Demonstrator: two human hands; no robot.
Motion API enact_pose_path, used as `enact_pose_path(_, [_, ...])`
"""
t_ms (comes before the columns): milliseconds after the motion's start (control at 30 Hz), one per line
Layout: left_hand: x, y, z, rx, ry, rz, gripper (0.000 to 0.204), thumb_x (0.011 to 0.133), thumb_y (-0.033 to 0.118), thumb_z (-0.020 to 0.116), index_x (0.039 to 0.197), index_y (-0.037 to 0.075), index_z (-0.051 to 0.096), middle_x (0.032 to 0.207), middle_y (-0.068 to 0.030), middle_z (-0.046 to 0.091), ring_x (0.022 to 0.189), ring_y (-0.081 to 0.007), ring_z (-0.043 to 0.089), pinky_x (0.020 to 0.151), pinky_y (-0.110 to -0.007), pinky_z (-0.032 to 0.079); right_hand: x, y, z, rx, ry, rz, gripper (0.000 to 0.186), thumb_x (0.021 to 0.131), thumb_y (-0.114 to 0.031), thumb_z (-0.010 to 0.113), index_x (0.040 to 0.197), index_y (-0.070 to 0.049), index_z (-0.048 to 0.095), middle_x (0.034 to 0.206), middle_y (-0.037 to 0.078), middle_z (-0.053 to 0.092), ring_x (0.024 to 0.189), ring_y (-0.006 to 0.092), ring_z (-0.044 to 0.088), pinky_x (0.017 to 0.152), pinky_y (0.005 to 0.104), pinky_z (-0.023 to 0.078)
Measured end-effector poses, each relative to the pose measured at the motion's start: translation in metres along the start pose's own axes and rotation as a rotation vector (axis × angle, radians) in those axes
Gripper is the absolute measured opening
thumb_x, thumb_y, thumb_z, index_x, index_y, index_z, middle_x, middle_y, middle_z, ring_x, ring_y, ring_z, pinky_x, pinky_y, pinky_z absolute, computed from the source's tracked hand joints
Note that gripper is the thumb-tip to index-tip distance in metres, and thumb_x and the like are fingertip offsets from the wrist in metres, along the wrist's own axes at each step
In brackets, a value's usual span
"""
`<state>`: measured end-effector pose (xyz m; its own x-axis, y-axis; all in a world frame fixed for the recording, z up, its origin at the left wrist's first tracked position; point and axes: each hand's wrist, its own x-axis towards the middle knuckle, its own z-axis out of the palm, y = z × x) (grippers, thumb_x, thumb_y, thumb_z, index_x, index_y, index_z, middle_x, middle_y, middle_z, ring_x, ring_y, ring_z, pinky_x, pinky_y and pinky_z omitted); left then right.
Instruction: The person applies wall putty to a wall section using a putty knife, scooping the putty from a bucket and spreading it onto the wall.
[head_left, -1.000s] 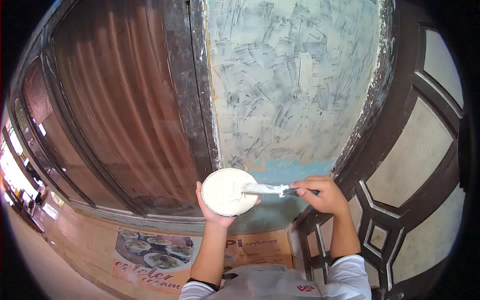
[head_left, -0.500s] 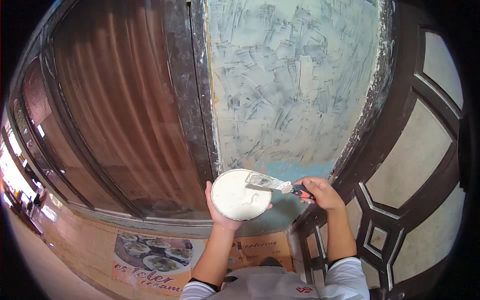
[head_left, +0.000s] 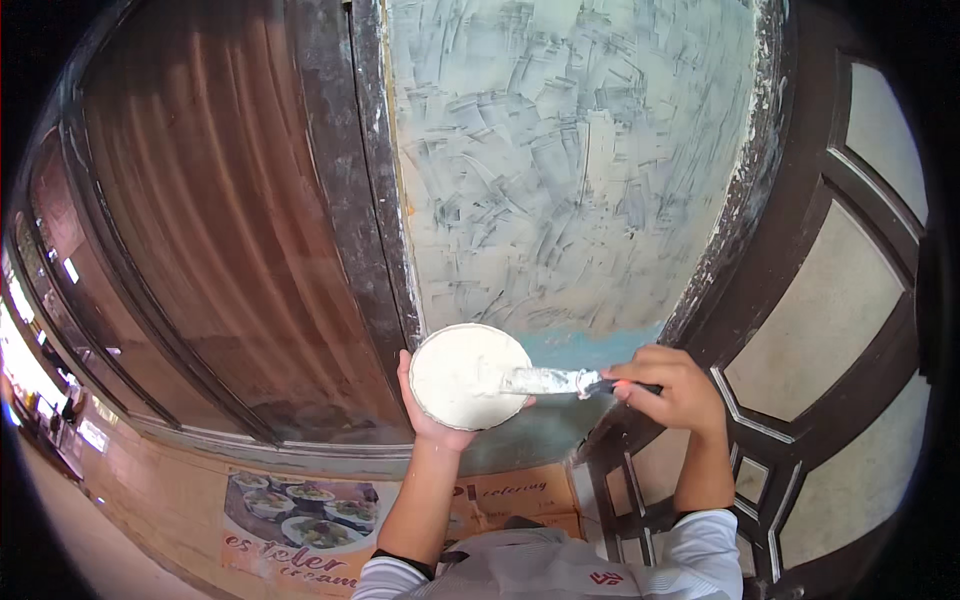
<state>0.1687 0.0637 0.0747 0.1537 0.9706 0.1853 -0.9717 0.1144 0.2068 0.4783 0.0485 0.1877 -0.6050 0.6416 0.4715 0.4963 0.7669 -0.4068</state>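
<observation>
My left hand [head_left: 440, 434] is wrapped round a shallow round container [head_left: 416, 402] from below and the side, fingers at its edges. Smooth white putty [head_left: 452, 372] fills it close to the rim. In my right hand [head_left: 678, 388] is a putty knife [head_left: 545, 381], gripped by its dark handle with a red-orange part. Its blade is smeared with white, and the tip touches or hangs just over the putty at the container's right side. Beyond both hands stands a wall panel [head_left: 560, 190] covered in patchy whitish and grey strokes, with bluish paint along its lower part.
A dark wooden frame [head_left: 365, 190] with flaking white edges borders the panel on the left, beside a window with a brown curtain [head_left: 210, 220]. On the right is a dark door with pale panels [head_left: 800, 310]. Printed banners [head_left: 300, 520] lie below, near my body.
The putty knife has swung from tilted to nearly level, its tip lower and further right on the putty. My right hand has shifted right, and the container slightly left and up.
</observation>
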Motion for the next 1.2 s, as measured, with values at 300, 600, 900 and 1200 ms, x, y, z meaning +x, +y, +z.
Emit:
enact_pose_path(300, [0.023,0.000,0.001,-0.016,-0.080,-0.101,0.092,0.090,0.081,0.040,0.153,0.014,0.046,0.158,-0.0193,0.043,0.137,-0.0546,0.043,0.099,-0.092,0.027,0.032,0.013,-0.025,-0.058,-0.017,-0.035,0.023,0.090,-0.020,0.076,0.111,-0.012,0.080,0.076,0.010,0.065,0.069,0.0284,0.061,0.066,0.0389,0.049])
enact_pose_path(600, [0.037,-0.004,0.001,0.011,-0.047,-0.125,0.092,0.090,0.082,0.038,0.154,0.017,0.045,0.159,-0.0188,0.042,0.140,-0.0542,0.041,0.100,-0.091,0.027,0.047,0.038,-0.037,0.174,0.029,0.052,0.023,0.102,-0.019,0.063,0.110,-0.003,0.077,0.067,0.006,0.066,0.059,0.0116,0.056,0.060,0.0303,0.046])
enact_pose_path(900, [0.053,-0.016,0.022,-0.004,-0.163,-0.215,0.095,0.090,0.083,0.036,0.154,0.013,0.045,0.161,-0.0240,0.038,0.138,-0.0609,0.039,0.101,-0.089,0.029,0.046,0.072,-0.023,0.592,-0.091,0.521,0.051,0.114,-0.038,0.039,0.108,-0.002,0.074,0.059,-0.002,0.056,0.046,0.0054,0.043,0.043,0.0240,0.035])
enact_pose_path(1200, [0.057,-0.016,0.023,-0.033,-0.236,-0.210,0.092,0.092,0.081,0.035,0.154,0.013,0.045,0.159,-0.0214,0.042,0.139,-0.0522,0.044,0.103,-0.085,0.032,0.035,0.080,-0.009,0.887,-0.146,0.447,0.043,0.109,-0.040,0.054,0.122,-0.001,0.064,0.079,0.002,0.061,0.059,0.0069,0.050,0.054,0.0229,0.040])
